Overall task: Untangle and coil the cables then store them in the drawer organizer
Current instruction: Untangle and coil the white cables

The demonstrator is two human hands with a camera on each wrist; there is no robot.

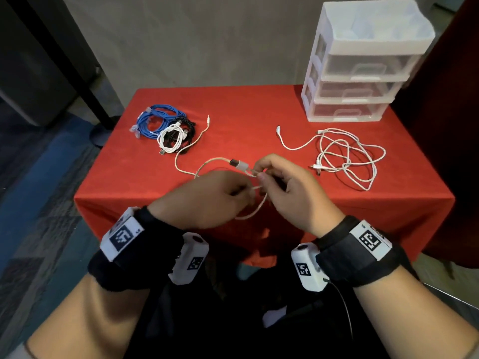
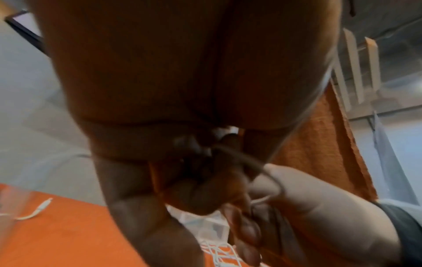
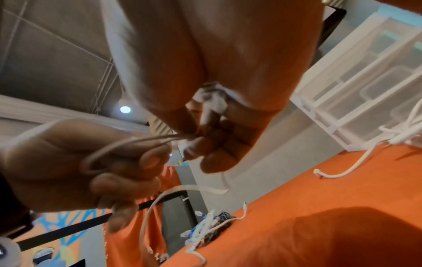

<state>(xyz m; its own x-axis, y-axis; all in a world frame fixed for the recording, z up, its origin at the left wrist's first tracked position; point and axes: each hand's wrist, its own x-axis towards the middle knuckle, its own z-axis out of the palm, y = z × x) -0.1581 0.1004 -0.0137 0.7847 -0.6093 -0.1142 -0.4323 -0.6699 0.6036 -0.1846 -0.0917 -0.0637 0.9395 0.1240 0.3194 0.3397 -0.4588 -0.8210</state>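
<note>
Over the front of the red table, both hands work a thin beige cable [image 1: 186, 149] whose plug end lies toward the coiled pile. My left hand [image 1: 207, 195] grips a loop of it [image 3: 107, 151]. My right hand [image 1: 282, 182] pinches the cable near its white adapter [image 1: 239, 164], fingertips meeting the left hand's. A small loop hangs below the hands [image 1: 255, 211]. A loose white cable [image 1: 344, 156] lies tangled at the right. The clear drawer organizer [image 1: 363, 66] stands at the back right, drawers closed.
A pile of coiled cables, blue [image 1: 155, 120], white [image 1: 169, 138] and black, sits at the table's back left. The red cloth [image 1: 246, 117] hangs over the table's front edge. A dark stand pole [image 1: 85, 81] rises left of the table.
</note>
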